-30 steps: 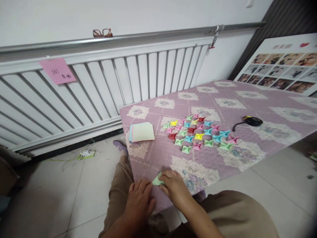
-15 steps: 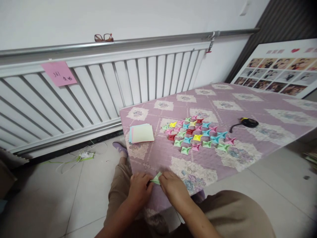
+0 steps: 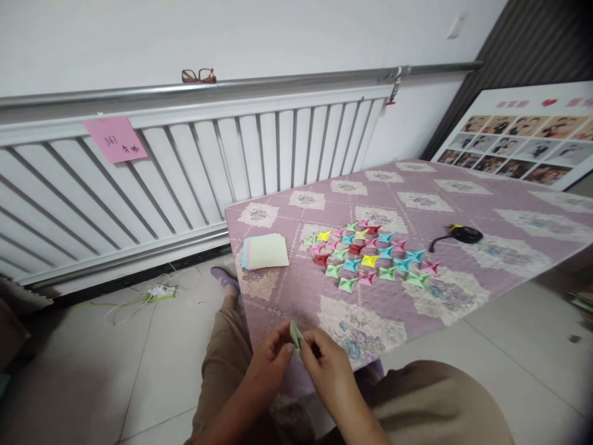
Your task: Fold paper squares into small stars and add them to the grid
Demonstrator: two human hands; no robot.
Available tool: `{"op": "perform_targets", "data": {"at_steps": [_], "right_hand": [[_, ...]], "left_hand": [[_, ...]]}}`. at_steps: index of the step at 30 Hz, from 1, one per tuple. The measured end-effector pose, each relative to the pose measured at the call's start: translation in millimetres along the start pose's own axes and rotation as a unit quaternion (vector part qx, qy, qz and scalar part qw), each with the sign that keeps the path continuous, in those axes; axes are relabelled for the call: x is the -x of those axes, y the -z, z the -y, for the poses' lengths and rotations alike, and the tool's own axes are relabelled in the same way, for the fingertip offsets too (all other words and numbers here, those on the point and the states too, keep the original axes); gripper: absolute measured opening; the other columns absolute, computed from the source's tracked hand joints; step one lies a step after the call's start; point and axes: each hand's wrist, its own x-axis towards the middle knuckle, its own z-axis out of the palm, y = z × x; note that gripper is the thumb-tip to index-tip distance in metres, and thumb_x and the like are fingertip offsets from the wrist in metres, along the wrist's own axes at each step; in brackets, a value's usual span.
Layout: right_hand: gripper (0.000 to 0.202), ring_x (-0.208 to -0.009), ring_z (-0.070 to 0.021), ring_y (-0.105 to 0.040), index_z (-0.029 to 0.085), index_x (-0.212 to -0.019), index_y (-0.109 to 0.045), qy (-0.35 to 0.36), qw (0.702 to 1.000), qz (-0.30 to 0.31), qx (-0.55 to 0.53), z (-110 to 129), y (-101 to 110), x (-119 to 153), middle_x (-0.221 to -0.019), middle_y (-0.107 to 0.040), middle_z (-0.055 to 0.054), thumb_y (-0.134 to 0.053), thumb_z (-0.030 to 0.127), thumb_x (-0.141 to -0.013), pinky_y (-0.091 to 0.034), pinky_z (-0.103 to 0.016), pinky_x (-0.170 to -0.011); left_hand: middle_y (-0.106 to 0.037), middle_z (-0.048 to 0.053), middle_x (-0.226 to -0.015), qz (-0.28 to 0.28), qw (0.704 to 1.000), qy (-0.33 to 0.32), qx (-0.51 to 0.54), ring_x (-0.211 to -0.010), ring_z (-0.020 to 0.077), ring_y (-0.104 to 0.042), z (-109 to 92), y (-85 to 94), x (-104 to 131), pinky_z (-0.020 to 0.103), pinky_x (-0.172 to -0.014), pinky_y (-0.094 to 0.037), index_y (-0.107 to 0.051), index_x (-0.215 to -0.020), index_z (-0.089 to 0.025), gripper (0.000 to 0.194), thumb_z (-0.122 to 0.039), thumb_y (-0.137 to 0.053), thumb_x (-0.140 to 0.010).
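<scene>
A small folded piece of pale green paper (image 3: pixel 295 334) stands upright between my two hands at the table's near corner. My left hand (image 3: pixel 270 357) pinches its left side with thumb and fingers. On the other side my right hand (image 3: pixel 325 357) grips it, fingers curled; part of the paper is hidden behind them. Farther up the table, several folded paper pieces (image 3: pixel 369 261) in green, pink, blue, red and yellow sit in rough rows. A stack of square paper sheets (image 3: pixel 269 252), cream on top with pink and blue below, lies to the left of them.
The table wears a purple floral cloth (image 3: pixel 306 296). A black and yellow object with a strap (image 3: pixel 466 234) lies at its right. Behind stands a white radiator (image 3: pixel 259 151), with glasses (image 3: pixel 199 76) on the pipe above. A power strip (image 3: pixel 162 292) with cables is on the floor.
The green paper lay low near the cloth and now is tilted upright, lifted between my fingers. Both hands have turned inward and drawn closer around it.
</scene>
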Motion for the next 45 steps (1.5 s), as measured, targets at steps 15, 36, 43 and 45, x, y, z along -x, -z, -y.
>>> {"op": "perform_targets", "data": {"at_steps": [15,36,43,45], "right_hand": [[0.017,-0.065,-0.0150,-0.056,0.020,-0.076,-0.056,-0.093,0.975,0.094,-0.181,2,2,9,-0.072,-0.062,0.000,-0.045,0.033,-0.081,-0.043,-0.024,-0.060],[0.014,-0.062,-0.0153,-0.056,0.022,-0.067,-0.045,0.020,0.979,0.011,0.201,1,3,18,-0.067,-0.057,0.000,-0.044,0.015,-0.079,-0.037,-0.024,-0.056],[0.014,-0.062,-0.0154,-0.056,0.022,-0.068,-0.046,0.037,0.974,0.017,0.223,5,-1,20,-0.067,-0.057,0.001,-0.048,0.010,-0.074,-0.037,-0.024,-0.054],[0.015,-0.060,-0.0152,-0.055,0.023,-0.067,-0.046,0.050,0.972,0.005,0.230,3,-2,21,-0.065,-0.056,0.001,-0.048,0.014,-0.079,-0.036,-0.024,-0.053]], "left_hand": [[-0.067,0.007,-0.096,-0.062,0.997,0.039,-0.016,-0.087,0.0198,-0.061,-4,-1.6,10,0.032,-0.078,-0.049,-0.061,-0.109,-0.014,0.038,-0.024,-0.057,-0.073],[-0.055,0.000,-0.074,-0.030,0.962,-0.037,-0.269,-0.066,0.0150,-0.052,-16,-8.4,23,0.028,-0.065,-0.042,-0.053,-0.101,-0.017,0.021,-0.019,-0.047,-0.081],[-0.060,0.001,-0.080,-0.022,0.973,-0.052,-0.223,-0.072,0.0148,-0.056,-16,-9.7,20,0.025,-0.066,-0.044,-0.052,-0.097,-0.018,0.017,-0.017,-0.048,-0.081],[-0.063,0.002,-0.081,-0.028,0.970,-0.051,-0.237,-0.073,0.0154,-0.059,-15,-8.3,19,0.026,-0.068,-0.044,-0.052,-0.099,-0.017,0.017,-0.017,-0.044,-0.083]]}}
